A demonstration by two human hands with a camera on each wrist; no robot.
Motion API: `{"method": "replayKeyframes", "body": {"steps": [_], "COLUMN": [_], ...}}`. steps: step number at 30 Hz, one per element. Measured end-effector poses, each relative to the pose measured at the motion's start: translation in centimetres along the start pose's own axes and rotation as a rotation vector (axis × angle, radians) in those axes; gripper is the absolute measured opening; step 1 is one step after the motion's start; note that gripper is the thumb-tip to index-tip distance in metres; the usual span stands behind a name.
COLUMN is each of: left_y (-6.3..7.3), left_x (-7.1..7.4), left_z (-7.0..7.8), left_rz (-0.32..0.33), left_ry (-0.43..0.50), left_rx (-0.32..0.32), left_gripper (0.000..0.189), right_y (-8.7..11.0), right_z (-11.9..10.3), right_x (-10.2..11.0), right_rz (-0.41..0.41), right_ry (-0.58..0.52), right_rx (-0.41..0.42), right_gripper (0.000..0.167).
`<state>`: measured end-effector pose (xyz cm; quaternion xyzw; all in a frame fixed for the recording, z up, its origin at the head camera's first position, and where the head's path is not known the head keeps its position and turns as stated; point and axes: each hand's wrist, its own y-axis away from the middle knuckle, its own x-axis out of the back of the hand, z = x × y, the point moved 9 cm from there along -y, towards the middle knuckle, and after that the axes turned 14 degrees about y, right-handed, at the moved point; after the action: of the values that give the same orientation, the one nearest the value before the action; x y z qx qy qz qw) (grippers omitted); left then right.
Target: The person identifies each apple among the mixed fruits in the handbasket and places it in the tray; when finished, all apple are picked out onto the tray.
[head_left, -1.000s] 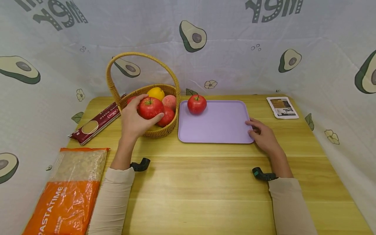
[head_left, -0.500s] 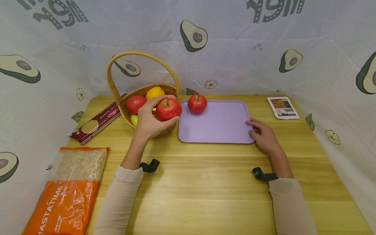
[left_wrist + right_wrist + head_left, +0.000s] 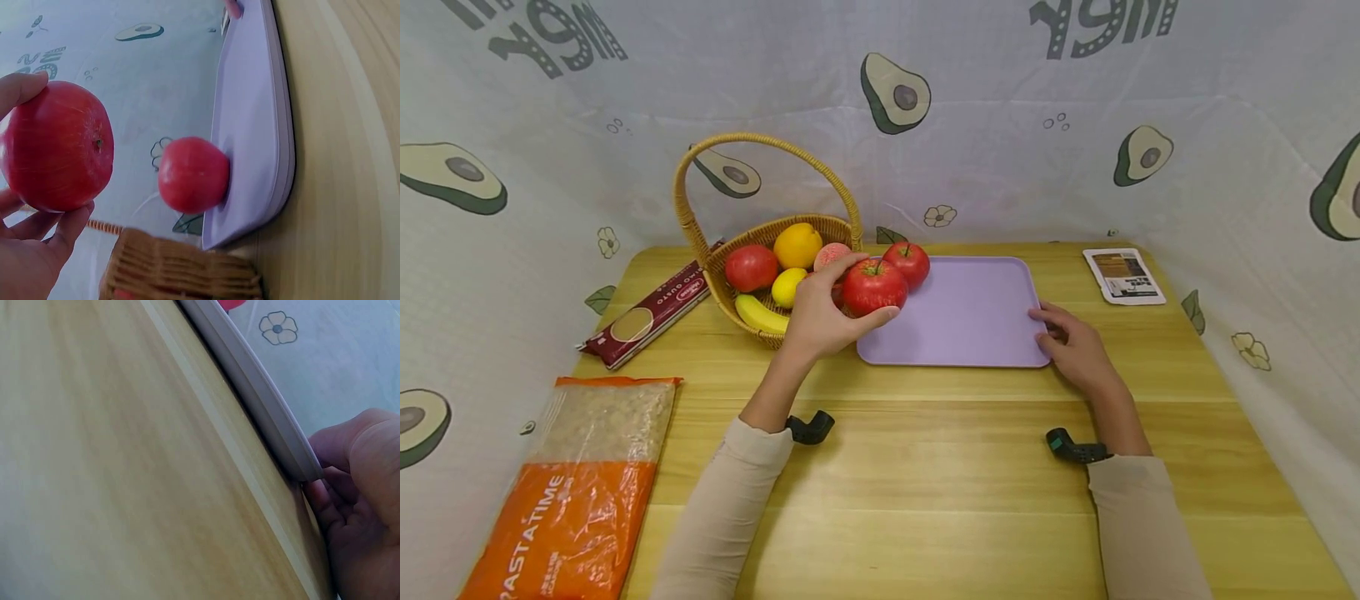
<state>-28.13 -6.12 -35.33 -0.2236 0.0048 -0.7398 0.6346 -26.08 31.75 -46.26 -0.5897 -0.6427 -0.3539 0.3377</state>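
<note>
My left hand (image 3: 823,312) holds a shiny red apple (image 3: 875,287) between thumb and fingers, over the left edge of a lilac tray (image 3: 962,325). In the left wrist view the held apple (image 3: 59,147) hangs well above the tray (image 3: 250,125). A second red apple (image 3: 907,260) sits at the tray's back left corner, partly behind the held one in the head view. My right hand (image 3: 1075,346) grips the tray's right edge, the digits on either side of the rim (image 3: 294,450) in the right wrist view.
Left of the tray stands a wicker basket (image 3: 722,304) with a tall handle, holding a banana, yellow fruits and red and pink fruits. A maroon packet (image 3: 647,321) and an orange pasta bag (image 3: 572,492) lie farther left. A small flat white packet (image 3: 1123,276) lies back right.
My left hand has carried the apple right, from over the basket to the tray's left edge, uncovering the banana and yellow fruit. My right hand and the tray have stayed put.
</note>
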Motion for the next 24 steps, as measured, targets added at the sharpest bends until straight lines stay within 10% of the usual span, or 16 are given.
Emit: {"method": "replayKeyframes", "body": {"steps": [8, 24], "left_y": [-1.5, -4.1], "left_x": [-3.8, -11.0], "left_z": [0.8, -1.1], "left_rz": [-0.058, -0.141], "left_ry": [0.02, 0.023], "left_rx": [-0.03, 0.162], "left_gripper": [0.084, 0.085], "right_y": [0.1, 0.0], "right_z": [0.0, -0.2], "right_x": [0.0, 0.1], "right_rz": [-0.008, 0.007], "right_ry": [-0.012, -0.019], "right_rx": [-0.004, 0.008], "right_gripper": [0.046, 0.044]}}
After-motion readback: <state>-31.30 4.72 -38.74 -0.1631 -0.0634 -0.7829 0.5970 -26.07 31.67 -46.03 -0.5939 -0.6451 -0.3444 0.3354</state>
